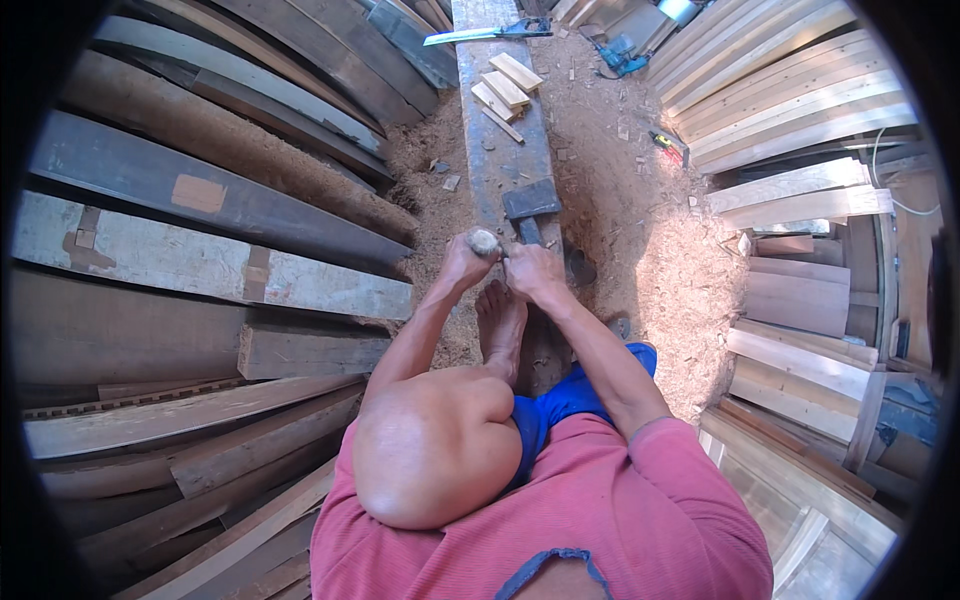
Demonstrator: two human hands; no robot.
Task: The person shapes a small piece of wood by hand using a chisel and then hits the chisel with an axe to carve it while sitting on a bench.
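Observation:
My left hand [466,264] is closed around a tool with a pale, round, worn end [484,241]; the rest of it is hidden, so its kind does not show. Close beside it, my right hand [537,272] is closed, its fingers by the left hand's grip. What lies inside the right hand is hidden. Just beyond the right hand is a mallet [532,199] with a dark block head over the bench. Its short visible handle runs back to the right hand, but whether the hand grips it I cannot tell. My bare foot [501,325] is below the hands.
The narrow wooden bench [490,165] runs away from me. Several pale wood pieces [506,88] and a handsaw [485,33] lie on it. Stacked boards [200,250] flank the left, more planks [790,90] the right. A blue power tool [622,58] sits on the shavings-covered floor.

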